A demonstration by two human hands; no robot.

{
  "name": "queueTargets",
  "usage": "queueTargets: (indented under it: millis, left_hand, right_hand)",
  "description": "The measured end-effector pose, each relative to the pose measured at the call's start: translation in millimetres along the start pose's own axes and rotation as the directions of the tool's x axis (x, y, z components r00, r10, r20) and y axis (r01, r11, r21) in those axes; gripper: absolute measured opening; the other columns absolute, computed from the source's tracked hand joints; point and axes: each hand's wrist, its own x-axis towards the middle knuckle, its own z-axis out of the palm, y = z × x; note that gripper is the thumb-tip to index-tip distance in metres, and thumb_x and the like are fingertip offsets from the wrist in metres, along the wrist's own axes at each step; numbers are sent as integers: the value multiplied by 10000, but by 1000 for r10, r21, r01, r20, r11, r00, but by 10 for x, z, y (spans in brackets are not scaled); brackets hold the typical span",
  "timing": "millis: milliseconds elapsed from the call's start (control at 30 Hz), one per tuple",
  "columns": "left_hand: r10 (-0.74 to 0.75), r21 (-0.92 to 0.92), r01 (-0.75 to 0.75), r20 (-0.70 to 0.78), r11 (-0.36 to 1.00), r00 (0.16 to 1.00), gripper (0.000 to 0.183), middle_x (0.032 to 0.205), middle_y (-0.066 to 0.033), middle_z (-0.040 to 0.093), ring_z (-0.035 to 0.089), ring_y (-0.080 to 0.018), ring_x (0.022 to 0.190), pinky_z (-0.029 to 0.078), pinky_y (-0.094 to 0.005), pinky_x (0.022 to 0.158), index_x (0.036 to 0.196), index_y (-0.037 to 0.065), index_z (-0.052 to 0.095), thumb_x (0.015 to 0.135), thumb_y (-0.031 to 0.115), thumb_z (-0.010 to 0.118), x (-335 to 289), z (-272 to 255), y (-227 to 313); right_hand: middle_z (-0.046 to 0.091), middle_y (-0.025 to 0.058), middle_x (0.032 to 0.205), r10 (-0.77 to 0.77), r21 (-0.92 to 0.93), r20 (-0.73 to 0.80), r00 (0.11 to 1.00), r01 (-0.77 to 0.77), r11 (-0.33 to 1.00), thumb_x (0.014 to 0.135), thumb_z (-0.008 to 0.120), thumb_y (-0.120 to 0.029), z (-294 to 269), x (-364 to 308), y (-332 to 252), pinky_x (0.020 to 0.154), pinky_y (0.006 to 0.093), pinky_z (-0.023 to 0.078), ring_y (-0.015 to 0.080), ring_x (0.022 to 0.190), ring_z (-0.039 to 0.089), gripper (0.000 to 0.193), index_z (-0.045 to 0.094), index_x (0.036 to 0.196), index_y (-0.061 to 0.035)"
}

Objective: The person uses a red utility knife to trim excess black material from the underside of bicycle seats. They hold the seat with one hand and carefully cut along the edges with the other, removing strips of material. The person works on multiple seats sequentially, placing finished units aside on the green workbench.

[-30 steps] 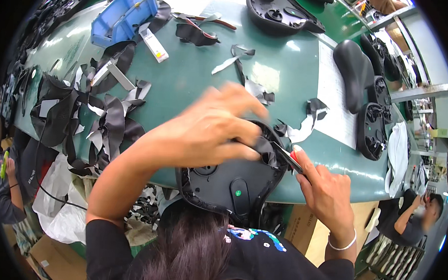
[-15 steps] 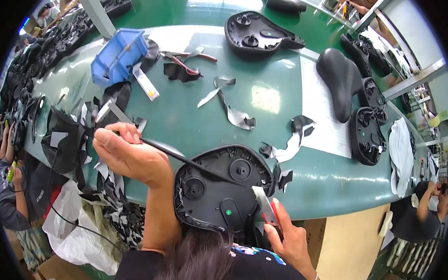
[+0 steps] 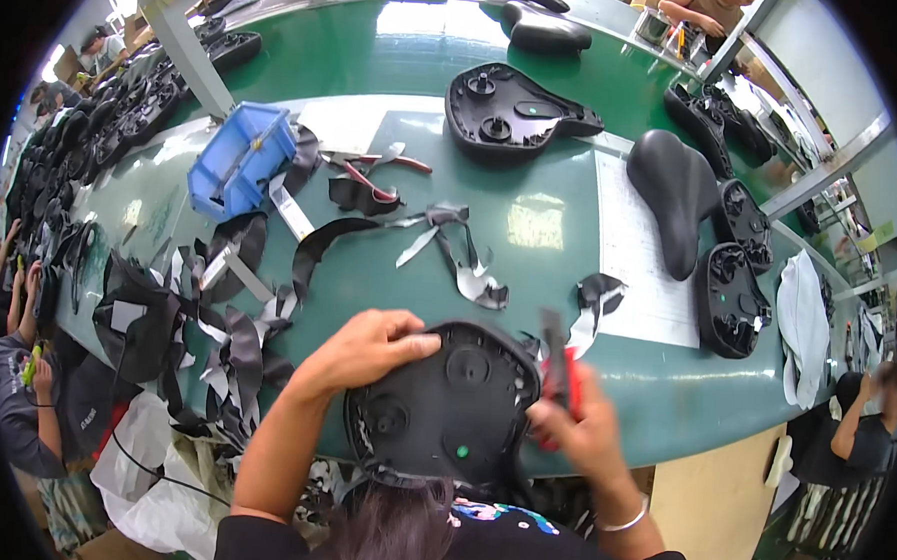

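Observation:
Upside down in front of me is a black bicycle saddle, its hollow underside with round mounts facing up. My left hand is closed on the saddle's far left rim, thumb over the edge. A red-handled utility knife is in my right hand, at the saddle's right rim; its blade points away from me. That hand is slightly blurred, and I cannot tell whether the blade touches the saddle. Beyond the saddle, a long black trimmed strip lies on the green table.
A blue bin and red-handled scissors stand at the back left. More saddles lie behind, one underside up and one upright. Black and white scraps heap at left. Co-workers are at both sides.
My left hand has let go of the black strip, which now lies on the table, and has taken hold of the saddle's rim. The knife has moved away from me along the right edge.

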Motion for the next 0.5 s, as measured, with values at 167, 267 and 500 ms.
queueTargets:
  millis: [167, 267, 500]
  left_hand:
    - [-150, -426, 87, -117, 901, 982, 344, 791, 4, 626, 559, -80, 667, 454, -256, 591, 885, 9, 648, 938, 339, 568, 926, -269, 482]
    - [-190, -616, 96, -88, 782, 978, 319, 878, -55, 685, 645, -135, 728, 515, -308, 628, 968, 6, 643, 941, 313, 559, 1613, -386, 476]
    - [-194, -585, -281, -619, 761, 761, 319, 921, -120, 672, 637, -199, 767, 516, -335, 725, 1047, -49, 629, 935, 247, 585, 2866, -1544, 231]
  right_hand:
    - [590, 10, 819, -478, -185, -537, 695, 456, 871, 865, 660, -105, -911, 1294, -473, 519, 204, 439, 55, 633, 530, 230, 540, 1044, -23]
    - [600, 57, 1073, -401, -207, -422, 813, 344, 916, 855, 682, -188, -1144, 2259, -590, 607, 227, 541, 122, 892, 598, 415, 533, 1221, -63]
    - [469, 67, 1347, -324, 92, -111, 940, 334, 938, 825, 728, -294, -734, 4463, -856, 611, 290, 588, 186, 1066, 538, 645, 428, 1355, -78]
